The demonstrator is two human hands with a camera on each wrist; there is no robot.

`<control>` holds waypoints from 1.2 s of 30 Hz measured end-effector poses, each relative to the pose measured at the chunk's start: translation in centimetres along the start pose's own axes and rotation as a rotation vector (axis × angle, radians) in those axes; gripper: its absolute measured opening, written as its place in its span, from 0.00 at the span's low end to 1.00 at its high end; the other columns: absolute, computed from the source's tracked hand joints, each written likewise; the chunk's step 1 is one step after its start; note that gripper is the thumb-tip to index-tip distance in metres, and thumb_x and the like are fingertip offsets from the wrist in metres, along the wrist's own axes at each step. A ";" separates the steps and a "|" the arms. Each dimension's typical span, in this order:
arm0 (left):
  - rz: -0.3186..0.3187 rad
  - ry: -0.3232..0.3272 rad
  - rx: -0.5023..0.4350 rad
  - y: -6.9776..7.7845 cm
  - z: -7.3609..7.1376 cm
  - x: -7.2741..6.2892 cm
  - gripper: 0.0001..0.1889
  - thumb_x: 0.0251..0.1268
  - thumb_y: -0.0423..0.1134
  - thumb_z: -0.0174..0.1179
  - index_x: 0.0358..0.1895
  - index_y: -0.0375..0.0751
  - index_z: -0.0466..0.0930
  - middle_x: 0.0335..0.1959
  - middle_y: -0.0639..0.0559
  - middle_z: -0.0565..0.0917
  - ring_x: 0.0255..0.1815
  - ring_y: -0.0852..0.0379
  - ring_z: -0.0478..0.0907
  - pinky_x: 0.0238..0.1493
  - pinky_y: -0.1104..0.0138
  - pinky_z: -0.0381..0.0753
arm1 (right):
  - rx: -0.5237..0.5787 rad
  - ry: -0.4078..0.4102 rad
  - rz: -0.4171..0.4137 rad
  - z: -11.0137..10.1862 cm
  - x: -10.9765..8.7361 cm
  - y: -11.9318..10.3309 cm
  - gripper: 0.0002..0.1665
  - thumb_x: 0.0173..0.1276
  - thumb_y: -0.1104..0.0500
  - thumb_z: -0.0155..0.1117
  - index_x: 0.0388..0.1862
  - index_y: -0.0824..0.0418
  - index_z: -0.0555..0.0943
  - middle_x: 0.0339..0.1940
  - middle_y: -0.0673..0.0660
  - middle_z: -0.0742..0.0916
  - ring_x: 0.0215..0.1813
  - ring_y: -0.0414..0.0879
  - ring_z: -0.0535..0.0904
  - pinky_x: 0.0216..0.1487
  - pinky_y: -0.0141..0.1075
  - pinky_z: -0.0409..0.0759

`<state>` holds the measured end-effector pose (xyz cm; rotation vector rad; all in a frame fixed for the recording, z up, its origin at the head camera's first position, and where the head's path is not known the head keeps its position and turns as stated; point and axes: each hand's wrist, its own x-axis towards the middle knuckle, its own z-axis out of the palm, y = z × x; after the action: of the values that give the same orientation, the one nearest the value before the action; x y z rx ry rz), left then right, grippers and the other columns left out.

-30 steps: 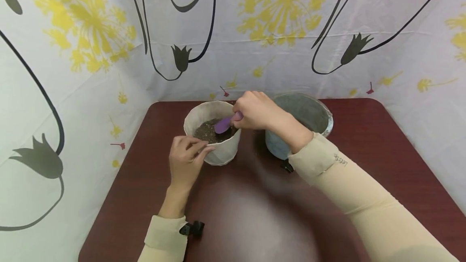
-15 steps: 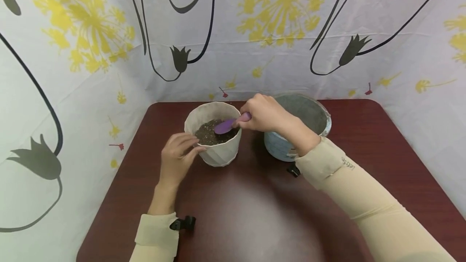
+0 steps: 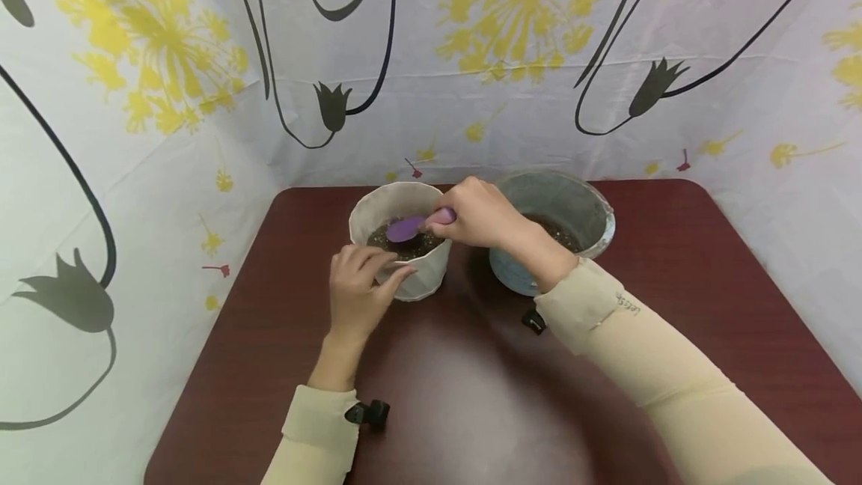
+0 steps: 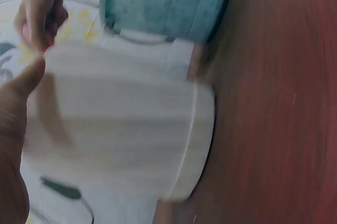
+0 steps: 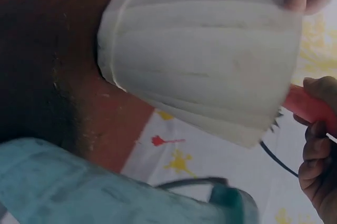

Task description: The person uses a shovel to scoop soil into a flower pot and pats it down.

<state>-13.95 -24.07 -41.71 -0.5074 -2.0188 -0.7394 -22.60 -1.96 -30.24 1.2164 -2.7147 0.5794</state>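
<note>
A white fluted flower pot (image 3: 423,277) holds dark soil (image 3: 420,244) and stands toward the back of the table. My left hand (image 3: 357,292) holds its near-left rim, fingers over the edge and thumb (image 4: 29,79) on the outer wall. My right hand (image 3: 477,212) grips the handle of a small purple trowel (image 3: 405,229), its blade down inside the pot over the soil. The handle (image 5: 305,105) looks reddish in the right wrist view. The blade's tip meets the soil, but how deep it goes I cannot tell.
A larger worn blue-grey bucket (image 3: 595,208) with some soil at its bottom stands right of the pot, partly behind my right forearm. Both stand on a dark red table (image 3: 673,305). A white cloth with yellow and grey flower prints (image 3: 417,36) hangs behind and at the sides.
The trowel first shifted slightly right, then back left in the pot. My left hand drew left, then came back right along the rim. More soil shows in the bucket now.
</note>
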 end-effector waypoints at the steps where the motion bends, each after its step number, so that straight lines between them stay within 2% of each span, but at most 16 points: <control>1: -0.007 -0.019 -0.011 -0.4 -0.3 0.0 0.18 0.46 0.48 0.80 0.35 0.38 0.90 0.34 0.48 0.87 0.39 0.46 0.80 0.41 0.52 0.73 | 0.003 0.026 -0.005 -0.2 0.0 0.1 0.09 0.65 0.54 0.71 0.26 0.54 0.88 0.18 0.47 0.82 0.22 0.44 0.74 0.24 0.39 0.71; 4: -0.021 -0.065 -0.056 -1.5 -1.2 -0.1 0.18 0.47 0.45 0.81 0.38 0.36 0.90 0.37 0.47 0.87 0.45 0.45 0.82 0.46 0.50 0.74 | 0.023 0.076 -0.005 -1.0 0.0 0.1 0.09 0.61 0.55 0.72 0.23 0.54 0.86 0.17 0.46 0.81 0.22 0.44 0.73 0.24 0.39 0.71; 7: -0.024 -0.078 -0.084 -1.9 -1.3 0.0 0.15 0.49 0.41 0.80 0.37 0.35 0.91 0.36 0.46 0.87 0.44 0.45 0.82 0.48 0.52 0.76 | 0.030 0.048 0.022 -1.2 0.2 0.1 0.10 0.59 0.54 0.72 0.20 0.53 0.85 0.16 0.45 0.79 0.22 0.44 0.71 0.24 0.38 0.70; 10: -0.024 -0.039 -0.095 -1.2 -0.7 -0.1 0.14 0.46 0.39 0.80 0.35 0.34 0.91 0.33 0.46 0.86 0.40 0.45 0.80 0.47 0.55 0.77 | 0.018 -0.013 0.044 -1.1 0.2 0.0 0.10 0.59 0.55 0.71 0.19 0.52 0.82 0.16 0.44 0.76 0.23 0.43 0.68 0.26 0.37 0.68; 13: -0.027 0.004 -0.100 -0.5 0.1 -0.2 0.13 0.46 0.39 0.79 0.33 0.33 0.91 0.31 0.46 0.86 0.37 0.45 0.78 0.43 0.58 0.77 | 0.013 0.015 0.025 -1.2 0.2 0.0 0.12 0.60 0.57 0.70 0.18 0.52 0.79 0.15 0.45 0.73 0.23 0.42 0.65 0.26 0.37 0.65; 17: -0.017 0.010 -0.058 -0.2 0.6 -0.1 0.14 0.51 0.44 0.79 0.34 0.36 0.91 0.32 0.48 0.86 0.36 0.46 0.79 0.41 0.56 0.77 | 0.082 0.116 -0.023 -0.9 0.1 -0.1 0.05 0.61 0.57 0.73 0.25 0.55 0.89 0.19 0.46 0.84 0.23 0.41 0.75 0.26 0.38 0.73; 20: -0.008 -0.013 -0.049 -0.6 0.2 -0.2 0.16 0.50 0.44 0.80 0.36 0.36 0.91 0.36 0.46 0.87 0.41 0.44 0.82 0.44 0.51 0.76 | 0.129 0.112 -0.045 0.3 -0.4 0.0 0.06 0.63 0.55 0.75 0.36 0.55 0.93 0.29 0.49 0.90 0.27 0.42 0.83 0.30 0.40 0.81; 23: -0.010 -0.040 -0.114 -1.3 -0.5 -0.3 0.15 0.49 0.38 0.80 0.38 0.33 0.90 0.38 0.43 0.88 0.45 0.42 0.83 0.49 0.50 0.77 | 0.125 0.072 -0.052 1.4 -1.0 0.1 0.06 0.64 0.54 0.75 0.35 0.54 0.92 0.28 0.49 0.90 0.27 0.41 0.83 0.30 0.39 0.82; 26: -0.007 -0.053 -0.173 -1.6 -0.7 -0.2 0.13 0.50 0.33 0.79 0.38 0.30 0.90 0.37 0.42 0.87 0.45 0.42 0.83 0.52 0.53 0.78 | 0.112 0.113 -0.066 1.6 -1.3 0.0 0.04 0.62 0.55 0.76 0.32 0.54 0.92 0.26 0.48 0.89 0.25 0.40 0.81 0.28 0.39 0.80; 30: -0.005 -0.024 -0.168 -1.1 0.1 -0.3 0.12 0.50 0.33 0.78 0.37 0.31 0.90 0.33 0.44 0.86 0.40 0.44 0.81 0.50 0.60 0.79 | 0.116 0.215 -0.067 1.5 -1.3 -0.2 0.03 0.60 0.57 0.75 0.31 0.55 0.92 0.24 0.47 0.89 0.23 0.41 0.79 0.26 0.40 0.79; 33: -0.019 0.016 -0.137 -0.3 1.0 -0.5 0.12 0.49 0.35 0.78 0.36 0.32 0.91 0.32 0.45 0.86 0.38 0.46 0.80 0.46 0.62 0.80 | 0.103 0.187 -0.071 2.0 -1.2 -0.3 0.05 0.63 0.57 0.73 0.33 0.56 0.92 0.25 0.48 0.89 0.23 0.41 0.80 0.26 0.40 0.80; 36: -0.027 0.031 -0.105 0.3 1.8 -0.8 0.12 0.53 0.39 0.76 0.38 0.34 0.91 0.33 0.46 0.87 0.38 0.47 0.81 0.45 0.61 0.80 | 0.088 0.135 -0.077 2.5 -1.3 0.0 0.06 0.64 0.56 0.72 0.35 0.57 0.92 0.26 0.49 0.90 0.25 0.41 0.82 0.27 0.38 0.80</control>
<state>-14.48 -22.72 -43.01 -0.5270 -1.9692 -0.8683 -21.53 -2.04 -32.88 1.2471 -2.5442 0.7488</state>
